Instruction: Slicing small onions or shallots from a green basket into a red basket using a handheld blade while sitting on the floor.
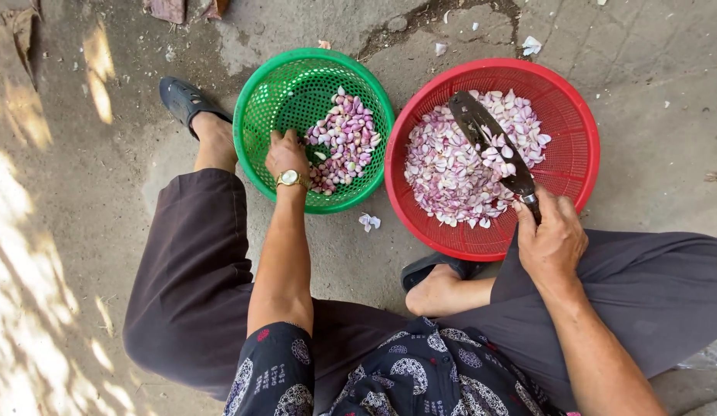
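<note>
Head view: left hand [286,152] fingers hidden among shallots [345,137], grip unclear; right hand [551,240] clenches knife [493,142].

The green basket [254,115] and red basket [574,115] stand nearly touching on the concrete ground [659,69], leaving no passage between their rims. Bare ground lies open beyond both baskets and to the far right. The knife [493,142] slants across the red basket, blocking entry from the near rim. The left hand [287,154] occupies the green basket's near side. Knees and feet close off the near ground.
</note>
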